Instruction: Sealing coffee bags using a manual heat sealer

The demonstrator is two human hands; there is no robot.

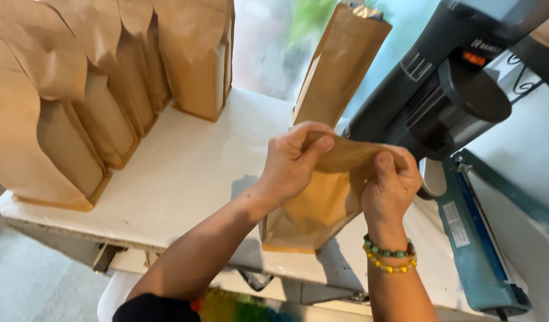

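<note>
A brown paper bag (313, 209) stands upright on the white table (185, 173) in front of me. My left hand (295, 161) pinches its top edge on the left, thumb over the folded rim. My right hand (391, 185), with beaded bracelets at the wrist, grips the same top edge on the right. Between both hands the rim is pressed flat and bent over.
Several filled brown paper bags (101, 89) stand in rows at the back left. Another tall bag (340, 65) leans behind my hands. A dark grey machine (447, 89) sits at the right, with a teal heat sealer (477, 250) along the table's right edge.
</note>
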